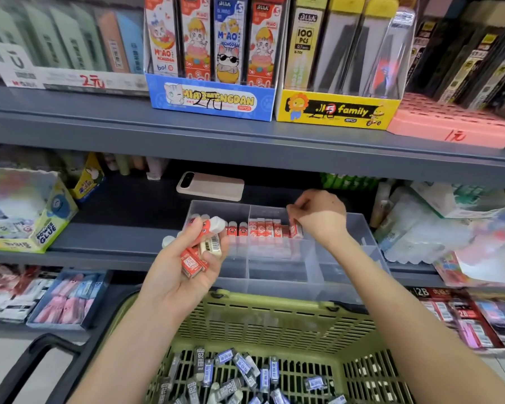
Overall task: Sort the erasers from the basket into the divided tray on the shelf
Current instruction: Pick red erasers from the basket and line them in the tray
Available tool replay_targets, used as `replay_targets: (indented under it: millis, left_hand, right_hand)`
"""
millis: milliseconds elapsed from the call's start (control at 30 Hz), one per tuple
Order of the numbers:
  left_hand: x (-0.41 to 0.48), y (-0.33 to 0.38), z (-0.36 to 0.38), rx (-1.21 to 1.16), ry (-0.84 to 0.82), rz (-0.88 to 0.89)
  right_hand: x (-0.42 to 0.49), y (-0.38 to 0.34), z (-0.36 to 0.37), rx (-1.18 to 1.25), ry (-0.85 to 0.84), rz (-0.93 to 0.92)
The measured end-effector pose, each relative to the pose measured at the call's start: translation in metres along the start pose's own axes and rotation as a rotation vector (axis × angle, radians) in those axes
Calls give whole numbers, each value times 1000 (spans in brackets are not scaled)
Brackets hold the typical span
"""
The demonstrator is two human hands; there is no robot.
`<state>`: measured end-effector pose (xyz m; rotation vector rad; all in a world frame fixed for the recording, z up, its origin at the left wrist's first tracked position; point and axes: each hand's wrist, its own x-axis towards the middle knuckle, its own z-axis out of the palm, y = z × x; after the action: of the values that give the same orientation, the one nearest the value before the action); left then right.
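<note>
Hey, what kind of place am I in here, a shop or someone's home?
Most likely a stationery shop. Grey shelves carry display boxes with handwritten prices, such as the blue cat-print box and the yellow box, and a green basket of erasers sits below the divided tray.

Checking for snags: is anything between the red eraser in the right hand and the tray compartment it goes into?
Nothing visible. The right hand pinches the red eraser in the back middle compartment of the divided tray, at the right end of the row of red erasers. The left hand, holding spare erasers, is off to the left.
</note>
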<state>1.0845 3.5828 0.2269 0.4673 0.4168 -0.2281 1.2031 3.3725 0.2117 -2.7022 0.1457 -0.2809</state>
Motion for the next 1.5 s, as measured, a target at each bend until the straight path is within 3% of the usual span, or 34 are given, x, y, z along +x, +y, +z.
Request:
replay_targets:
  millis: [167,367,500,533,600,667,733,800,1000,1100,1233,1367,1500]
  left_hand:
    - [3,-2,0,17,3,-7]
    - [3,-4,2,35,24,-11]
    - [3,-7,4,67,33,-35]
    - [3,-7,4,81,32,-38]
    - [2,-9,5,102,23,-41]
    - [2,-10,7,113,16,-40]
    - [1,-10,8,127,-10,-36]
    - [-1,-10,8,148,-51,-35]
    - [-12,-1,-3,267,-27,45]
    - [-18,14,-11,263,52,101]
    - [-20,33,-24,281,110,158]
    - [-18,41,-35,339,112,153]
    - [-14,45,-41,330,87,115]
  right_hand:
    - [-3,1,11,-174,-47,-30]
    - [-5,1,15,-203,-121,40]
    - [-9,4,3,-224,-240,-6]
    - [-14,3,-1,-283,-217,-36]
    - [-28,-2,-8,-339,-16,-139]
    - [-51,-16,-20,48,75,-295]
    - [-78,-38,-35,534,-105,-424]
    - [-98,-53,-40,657,-227,-466]
    - [-101,-70,-34,1061,-414,-212]
    - [-75,-71,-26,1212,-382,-9]
    - [-39,-78,-2,927,-300,72]
    - [-22,-96,29,549,-390,43]
    - [-13,-108,45,322,-435,13]
